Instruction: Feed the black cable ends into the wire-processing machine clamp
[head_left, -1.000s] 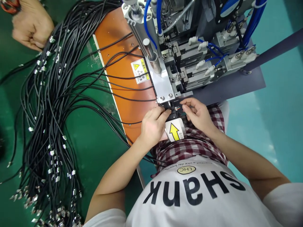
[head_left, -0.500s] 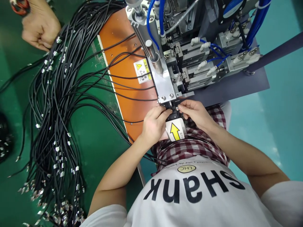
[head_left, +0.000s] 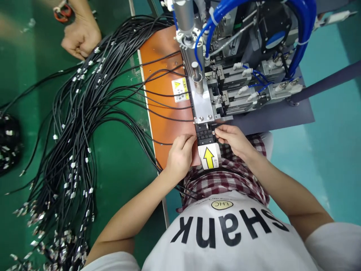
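Note:
My left hand (head_left: 180, 155) is closed in a pinch on a black cable (head_left: 166, 144) at the left edge of a black slotted fixture (head_left: 205, 134). The cable comes in from the left across an orange plate (head_left: 169, 130). On the fixture's other side, my right hand (head_left: 232, 138) pinches the small metallic cable end (head_left: 213, 132) between thumb and fingers. The cable appears to lie across the fixture between both hands. Just below the fixture is a white label (head_left: 209, 156) with a yellow arrow.
Beyond the fixture stands a machine with a metal cylinder (head_left: 197, 77) and blue air hoses (head_left: 306, 34). A large bundle of black cables (head_left: 84, 109) with metallic ends spreads over the green table (head_left: 118, 180). Another person's closed hand (head_left: 83, 37) rests at the upper left.
My left hand has drawn back leftward from over the fixture to its edge, uncovering the slots. My right hand still pinches the cable end. The camera view has shifted.

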The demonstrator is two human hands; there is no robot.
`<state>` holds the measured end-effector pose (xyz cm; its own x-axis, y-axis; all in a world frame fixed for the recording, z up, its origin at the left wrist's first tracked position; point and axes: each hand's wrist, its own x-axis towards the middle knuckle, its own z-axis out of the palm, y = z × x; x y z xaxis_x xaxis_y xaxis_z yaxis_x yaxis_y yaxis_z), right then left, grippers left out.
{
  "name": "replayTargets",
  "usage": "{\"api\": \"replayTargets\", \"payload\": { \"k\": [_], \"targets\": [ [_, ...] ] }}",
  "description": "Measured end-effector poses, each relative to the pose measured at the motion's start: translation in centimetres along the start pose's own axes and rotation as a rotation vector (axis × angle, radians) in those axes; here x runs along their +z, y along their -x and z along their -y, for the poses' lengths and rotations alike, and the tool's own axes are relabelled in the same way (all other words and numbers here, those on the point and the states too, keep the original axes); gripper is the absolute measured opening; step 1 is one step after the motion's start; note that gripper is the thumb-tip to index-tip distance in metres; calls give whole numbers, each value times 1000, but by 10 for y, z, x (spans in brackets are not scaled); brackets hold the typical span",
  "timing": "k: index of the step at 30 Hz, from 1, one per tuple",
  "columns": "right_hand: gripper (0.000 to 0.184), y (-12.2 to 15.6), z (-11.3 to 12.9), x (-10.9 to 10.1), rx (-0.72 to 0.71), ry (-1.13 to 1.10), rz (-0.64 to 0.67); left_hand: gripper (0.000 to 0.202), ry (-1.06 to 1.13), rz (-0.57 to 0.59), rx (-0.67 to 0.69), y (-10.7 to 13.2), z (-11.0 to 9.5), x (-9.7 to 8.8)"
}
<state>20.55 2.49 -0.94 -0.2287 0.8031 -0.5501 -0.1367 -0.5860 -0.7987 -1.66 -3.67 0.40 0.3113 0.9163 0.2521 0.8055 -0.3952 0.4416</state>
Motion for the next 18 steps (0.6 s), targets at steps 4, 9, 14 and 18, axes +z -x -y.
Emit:
{"api": "replayTargets", "payload": {
  "k": [4, 9, 14, 18],
  "targets": [
    [42, 1, -1, 1, -18, 39, -4, 49, -127, 2, -111, 29, -2, -10],
    [43, 10, -12, -9, -88, 94, -4, 55, -236, 106, -121, 37, -3, -18],
    [51, 25, -30, -35, -31, -41, -140, 51, -254, 126, -91, 21, 5, -20],
    [44, 39, -35, -44, -49, -66, -168, 46, -240, 108, -31, -20, 32, -24]
  ]
}}
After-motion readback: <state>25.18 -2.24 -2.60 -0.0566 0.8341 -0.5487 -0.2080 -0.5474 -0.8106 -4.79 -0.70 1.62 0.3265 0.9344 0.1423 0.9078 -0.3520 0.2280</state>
